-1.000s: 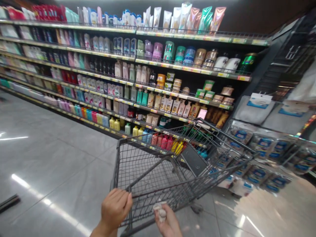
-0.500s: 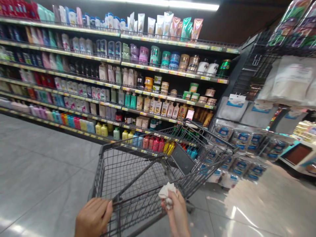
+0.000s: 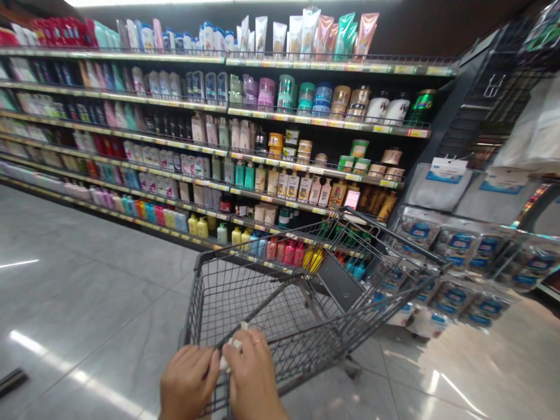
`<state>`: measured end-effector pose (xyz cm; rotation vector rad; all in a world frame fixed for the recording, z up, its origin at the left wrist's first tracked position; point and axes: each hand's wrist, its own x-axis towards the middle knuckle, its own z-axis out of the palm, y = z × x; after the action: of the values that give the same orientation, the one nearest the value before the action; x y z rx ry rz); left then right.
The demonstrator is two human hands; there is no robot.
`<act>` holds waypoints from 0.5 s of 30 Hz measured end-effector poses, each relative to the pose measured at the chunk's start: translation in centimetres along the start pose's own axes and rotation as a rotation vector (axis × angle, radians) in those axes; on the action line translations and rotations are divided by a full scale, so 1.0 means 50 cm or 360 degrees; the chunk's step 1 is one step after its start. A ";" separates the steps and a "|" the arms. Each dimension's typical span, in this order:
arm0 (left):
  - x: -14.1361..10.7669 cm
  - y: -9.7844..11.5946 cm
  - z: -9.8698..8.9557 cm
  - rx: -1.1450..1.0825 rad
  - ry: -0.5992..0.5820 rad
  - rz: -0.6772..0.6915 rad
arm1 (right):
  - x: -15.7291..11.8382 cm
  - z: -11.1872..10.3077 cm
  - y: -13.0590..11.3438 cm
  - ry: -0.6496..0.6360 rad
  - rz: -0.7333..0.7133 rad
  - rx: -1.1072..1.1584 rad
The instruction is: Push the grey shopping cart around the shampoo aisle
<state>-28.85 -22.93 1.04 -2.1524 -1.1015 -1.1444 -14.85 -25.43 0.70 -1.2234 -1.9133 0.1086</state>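
Observation:
My left hand (image 3: 189, 378) is closed round the near rim of a dark grey wire shopping cart (image 3: 315, 326), at the cart's near left corner. Right beside it, my right hand (image 3: 254, 368) presses a crumpled white tissue (image 3: 224, 363) onto the same rim, its fingers curled over it. Parts of the tissue stick out between the fingers and at the thumb. A ring shows on one finger of that hand. Only bare wire mesh is visible inside the cart. A phone with a lit screen (image 3: 351, 199) stands by the cart's far handle.
Behind the cart runs a long shelf unit (image 3: 175, 135) with rows of bottles, jars and tubes. Packaged goods (image 3: 461, 242) hang on a rack at the right, close to the cart. Grey tiled floor (image 3: 109, 303) lies to the left, with a dark object (image 3: 12, 382) at its edge.
My right hand has moved left with the tissue, from above the cart's side to the rim beside my left hand. The view has shifted, so the cart appears further right.

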 end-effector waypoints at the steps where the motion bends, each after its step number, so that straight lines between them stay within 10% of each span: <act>1: 0.001 -0.001 0.000 0.0003 0.0010 0.0014 | 0.000 0.003 -0.001 -0.0020 0.0007 -0.0005; 15: -0.004 -0.012 0.009 -0.0048 0.0026 0.0087 | -0.043 -0.174 0.210 0.0257 0.0009 -0.0466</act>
<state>-29.22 -22.36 0.63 -2.1784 -1.0180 -1.1593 -1.08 -24.64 0.00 -1.3837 -1.8276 -0.2691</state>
